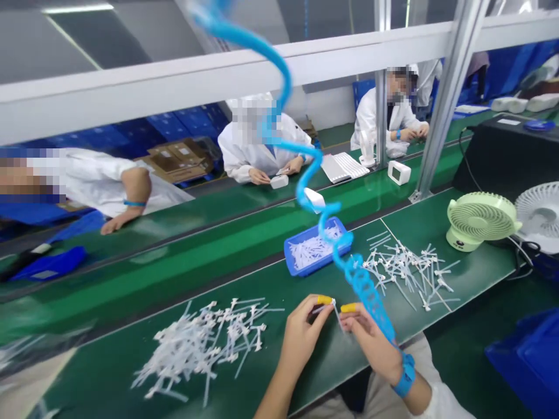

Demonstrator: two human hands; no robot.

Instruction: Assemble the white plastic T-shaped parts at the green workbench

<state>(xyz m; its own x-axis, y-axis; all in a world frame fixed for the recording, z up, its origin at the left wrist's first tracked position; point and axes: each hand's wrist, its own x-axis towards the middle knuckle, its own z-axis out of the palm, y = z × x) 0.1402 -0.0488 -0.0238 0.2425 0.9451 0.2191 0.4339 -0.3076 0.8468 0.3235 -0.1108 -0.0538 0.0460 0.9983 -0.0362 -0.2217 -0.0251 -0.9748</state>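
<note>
Yellow-tipped, our left hand (303, 327) pinches a blurry connector (334, 302) near the counter's (236, 397) front edge; whether our right hand (372, 344) grips, we can't tell.

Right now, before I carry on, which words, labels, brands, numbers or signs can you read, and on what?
No text is readable.
Black box: pale label, too small.
Cardboard boxes: pale labels, too small.
Lined sheets: any print too small.
Green fan: dark marks on base, unclear.
</note>
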